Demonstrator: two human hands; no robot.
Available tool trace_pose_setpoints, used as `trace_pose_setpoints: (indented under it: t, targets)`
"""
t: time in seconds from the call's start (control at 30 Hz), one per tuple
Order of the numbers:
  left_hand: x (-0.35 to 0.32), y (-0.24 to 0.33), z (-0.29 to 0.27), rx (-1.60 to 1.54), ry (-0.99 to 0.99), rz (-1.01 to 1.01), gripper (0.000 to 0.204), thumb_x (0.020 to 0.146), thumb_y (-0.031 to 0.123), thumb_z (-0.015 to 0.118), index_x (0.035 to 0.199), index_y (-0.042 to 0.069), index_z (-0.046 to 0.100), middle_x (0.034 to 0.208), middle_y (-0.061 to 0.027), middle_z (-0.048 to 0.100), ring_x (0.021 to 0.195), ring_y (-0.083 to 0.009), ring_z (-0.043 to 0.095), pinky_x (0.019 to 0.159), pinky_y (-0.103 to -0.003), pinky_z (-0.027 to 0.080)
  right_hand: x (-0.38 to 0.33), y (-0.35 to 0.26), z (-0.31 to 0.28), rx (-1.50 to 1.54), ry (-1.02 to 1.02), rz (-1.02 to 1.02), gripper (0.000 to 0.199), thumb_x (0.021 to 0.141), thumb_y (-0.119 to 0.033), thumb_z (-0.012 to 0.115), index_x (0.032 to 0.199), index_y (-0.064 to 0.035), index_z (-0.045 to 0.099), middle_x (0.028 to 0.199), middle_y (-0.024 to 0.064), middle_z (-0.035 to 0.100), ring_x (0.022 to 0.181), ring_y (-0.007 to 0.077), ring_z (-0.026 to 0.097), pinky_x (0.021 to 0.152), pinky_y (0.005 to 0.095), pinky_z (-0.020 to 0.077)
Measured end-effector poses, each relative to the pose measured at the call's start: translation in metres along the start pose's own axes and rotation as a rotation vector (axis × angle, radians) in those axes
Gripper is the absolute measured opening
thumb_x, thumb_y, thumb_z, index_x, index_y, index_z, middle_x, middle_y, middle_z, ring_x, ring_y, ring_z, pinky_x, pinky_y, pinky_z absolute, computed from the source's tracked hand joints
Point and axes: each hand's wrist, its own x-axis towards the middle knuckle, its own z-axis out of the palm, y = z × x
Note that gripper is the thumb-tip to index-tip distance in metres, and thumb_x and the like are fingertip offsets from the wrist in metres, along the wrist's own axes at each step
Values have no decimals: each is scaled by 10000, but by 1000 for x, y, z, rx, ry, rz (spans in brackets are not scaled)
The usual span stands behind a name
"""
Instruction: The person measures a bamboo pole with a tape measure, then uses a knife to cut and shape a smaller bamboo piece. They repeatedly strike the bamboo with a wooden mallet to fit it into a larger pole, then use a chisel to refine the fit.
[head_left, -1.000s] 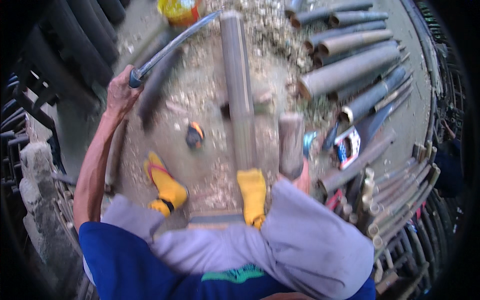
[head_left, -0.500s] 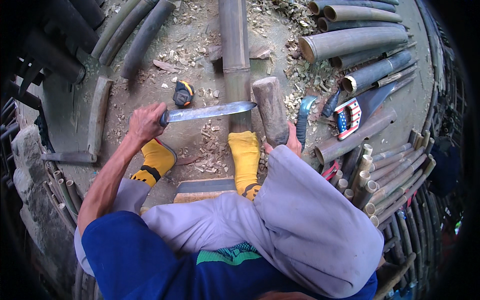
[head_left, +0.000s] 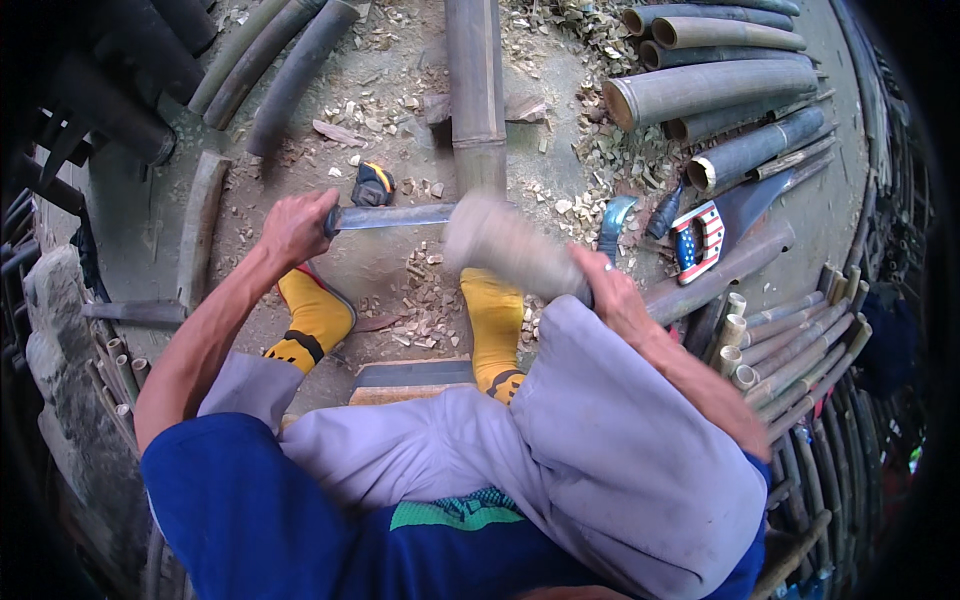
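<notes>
My left hand (head_left: 297, 228) is closed round the dark handle of a long knife (head_left: 388, 217), its blade lying crosswise toward the bamboo pole (head_left: 477, 100). Gripped in my right hand (head_left: 614, 288) is a thick wooden mallet (head_left: 510, 245), smeared by motion, its head over the blade's tip end and the pole. Whether mallet and blade touch, I cannot tell. The pole runs away from me, resting on a wooden block (head_left: 525, 108). My yellow-socked right foot (head_left: 492, 318) is at its near end, partly behind the mallet.
A tape measure (head_left: 373, 185) lies beyond the knife. To the right are a curved blade tool (head_left: 614, 222), a handsaw (head_left: 700, 240) and several bamboo lengths (head_left: 710, 90). Cut bamboo (head_left: 800, 345) is stacked nearer. My left foot (head_left: 315, 312) stands among wood chips.
The mallet has swung up and left from beside my right knee to over the blade's tip. My right forearm has come into sight. The knife is nearly where it was.
</notes>
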Motion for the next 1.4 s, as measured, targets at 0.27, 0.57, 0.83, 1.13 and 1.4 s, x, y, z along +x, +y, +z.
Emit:
trace_pose_setpoints:
  t: [0.27, 0.57, 0.83, 1.13, 1.4]
  targets:
    - [8, -12, 6, 36, 34, 18, 199, 686, 77, 612, 833, 55, 479, 742, -165, 594, 678, -386, 603, 580, -477, 477, 97, -10, -34, -452, -616, -349, 463, 774, -160, 596, 1204, -77, 446, 829, 163, 592, 667, 306, 618, 502, 403, 509]
    - [9, -8, 13, 41, 86, 58, 216, 670, 79, 631, 844, 65, 503, 742, -152, 598, 695, -368, 618, 590, -465, 493, 101, 10, -22, -396, -594, -445, 712, 697, -243, 710, 1297, -97, 355, 838, 149, 566, 730, 310, 621, 571, 407, 529]
    - [19, -18, 17, 55, 104, 82, 228, 649, 58, 643, 832, 59, 508, 744, -160, 595, 693, -373, 614, 592, -467, 487, 79, -21, -3, -36, -444, -843, 407, 869, -170, 514, 1257, -140, 396, 751, 159, 589, 621, 321, 629, 494, 420, 525]
    - [24, -24, 14, 71, 132, 113, 224, 654, 78, 629, 844, 63, 510, 746, -152, 603, 678, -358, 623, 585, -461, 499, 80, -73, -11, -225, -540, -892, 414, 843, -112, 529, 1251, -139, 466, 829, 145, 590, 706, 282, 623, 520, 373, 521]
    - [26, -18, 15, 77, 125, 91, 263, 636, 64, 637, 872, 72, 523, 747, -146, 613, 695, -365, 627, 592, -467, 500, 79, -33, 0, -267, -675, -186, 439, 853, -244, 556, 1229, -98, 382, 770, 195, 622, 694, 347, 653, 524, 483, 518]
